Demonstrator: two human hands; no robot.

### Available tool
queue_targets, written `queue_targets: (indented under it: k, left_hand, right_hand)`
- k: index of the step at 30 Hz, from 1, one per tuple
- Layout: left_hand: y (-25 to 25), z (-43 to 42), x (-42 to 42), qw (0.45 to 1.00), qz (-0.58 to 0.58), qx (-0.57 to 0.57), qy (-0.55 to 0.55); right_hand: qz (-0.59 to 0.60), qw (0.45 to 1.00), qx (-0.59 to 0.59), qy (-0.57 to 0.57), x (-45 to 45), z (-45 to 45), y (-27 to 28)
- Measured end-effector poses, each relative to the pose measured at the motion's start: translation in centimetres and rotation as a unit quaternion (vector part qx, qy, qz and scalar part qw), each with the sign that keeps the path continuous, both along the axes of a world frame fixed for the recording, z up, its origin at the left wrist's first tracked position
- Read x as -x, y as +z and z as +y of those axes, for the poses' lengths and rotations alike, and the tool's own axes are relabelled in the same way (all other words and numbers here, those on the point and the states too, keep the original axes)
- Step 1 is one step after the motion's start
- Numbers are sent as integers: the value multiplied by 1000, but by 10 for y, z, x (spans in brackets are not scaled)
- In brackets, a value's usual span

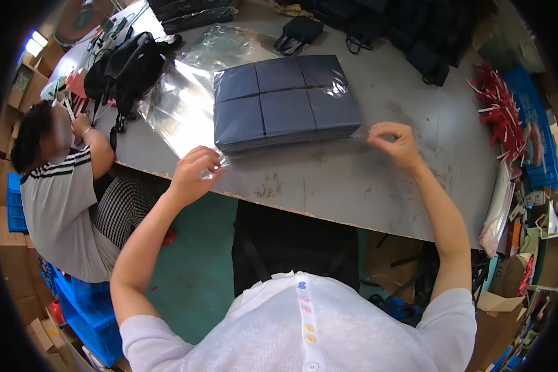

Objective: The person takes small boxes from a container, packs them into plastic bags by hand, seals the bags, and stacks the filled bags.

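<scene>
A bundle of dark navy boxes (287, 111), laid in two rows, rests on the grey table inside a clear plastic bag (336, 90) that shines with reflections. At the bundle's near left corner, my left hand (195, 175) has its fingers curled on a crumpled edge of the clear plastic. To the right of the bundle, my right hand (398, 144) is closed in a pinch, thumb against fingertips, just off the near right corner. Whatever thin thing it may hold is too faint to make out.
More clear plastic sheets (186, 102) lie left of the bundle, beside a black bag (127, 65). Small dark bags (299, 32) are heaped at the back. Red and white ribbons (502, 115) hang at the right edge. A seated person (68, 198) works at the left.
</scene>
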State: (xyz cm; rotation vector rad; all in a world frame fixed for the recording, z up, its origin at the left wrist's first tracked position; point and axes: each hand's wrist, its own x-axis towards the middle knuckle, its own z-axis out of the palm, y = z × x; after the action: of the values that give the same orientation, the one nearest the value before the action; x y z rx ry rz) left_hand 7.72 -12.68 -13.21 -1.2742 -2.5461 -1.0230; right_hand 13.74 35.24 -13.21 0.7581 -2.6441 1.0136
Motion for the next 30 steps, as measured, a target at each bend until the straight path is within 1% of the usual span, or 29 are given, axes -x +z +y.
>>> queue_targets:
  k: [1, 2, 3, 4, 5, 6, 7, 8, 9, 11, 12, 13, 15, 16, 17, 18, 19, 20, 21, 22, 23, 24, 25, 26, 27, 28, 29, 30]
  left_hand:
    - [3, 4, -3, 1000, 3, 0, -3]
    - [6, 9, -6, 994, 31, -84, 55]
    - [9, 15, -6, 978, 60, -167, 113]
    - [12, 25, -4, 970, 78, -203, 111]
    - [7, 30, 0, 969, 81, -204, 112]
    - [-5, 33, 3, 939, -54, -312, 131]
    - [-18, 37, 8, 880, -187, -412, 144]
    - [-22, 44, 12, 840, -225, -478, 121]
    - [-29, 52, 7, 744, -315, -561, 181]
    - [-42, 57, 9, 699, -357, -576, 230]
    - [-47, 53, 9, 734, -362, -519, 248]
    - [-42, 57, 5, 783, -347, -413, 309]
    - [-35, 55, 12, 801, -332, -393, 306]
    - [-26, 54, 15, 807, -359, -321, 343]
    - [-17, 53, 19, 805, -379, -253, 381]
    - [-14, 57, 23, 763, -431, -264, 403]
    - [-20, 62, 25, 830, -335, -277, 350]
    - [-25, 69, 25, 881, -241, -281, 296]
    - [-12, 75, 25, 853, -269, -371, 251]
    - [0, 74, 29, 847, -262, -393, 243]
    - [12, 73, 36, 842, -256, -415, 232]
    - [30, 67, 43, 826, -275, -433, 235]
    - [51, 58, 60, 810, -293, -451, 235]
    - [68, 43, 91, 828, -227, -456, 234]
    - [87, 29, 121, 843, -163, -457, 233]
    - [122, 23, 146, 817, -149, -508, 228]
    - [152, 17, 169, 790, -135, -556, 222]
    - [164, 7, 192, 756, -126, -611, 198]
  right_hand:
    - [-66, 986, 148, -34, 6, 2, -5]
    - [-129, 945, 293, -65, 12, 5, -10]
    - [-125, 946, 293, -65, 17, 3, -17]
    - [-136, 901, 394, -122, 22, -12, -18]
    - [-147, 843, 488, -175, 27, -26, -20]
    - [-145, 844, 487, -172, 34, -33, -24]
    - [-141, 817, 520, -206, 40, -39, -31]
    - [-136, 788, 551, -240, 44, -44, -34]
    - [-136, 789, 551, -238, 46, -49, -36]
    - [-166, 785, 501, -324, 49, -58, -39]
    - [-167, 793, 481, -335, 52, -56, -44]
    - [-168, 793, 482, -333, 54, -54, -42]
    - [-280, 824, 336, -359, 57, -51, -33]
    - [-293, 841, 286, -355, 61, -47, -38]
    - [-287, 845, 278, -355, 66, -42, -40]
    - [-276, 851, 273, -353, 72, -42, -38]
    - [-247, 871, 272, -327, 76, -47, -32]
    - [-224, 887, 266, -303, 74, -52, -27]
    - [-218, 891, 265, -296, 70, -58, -17]
    - [-278, 837, 389, -265, 69, -62, -1]
    - [-332, 765, 503, -227, 74, -65, 19]
    - [-330, 767, 501, -226, 80, -73, 42]
    - [-301, 776, 526, -173, 92, -89, 70]
    - [-265, 784, 550, -115, 112, -105, 99]
    - [-238, 796, 549, -94, 134, -122, 127]
    - [-210, 807, 547, -72, 162, -140, 153]
    - [-192, 803, 562, -59, 195, -157, 177]
    - [-176, 797, 576, -45, 231, -175, 199]
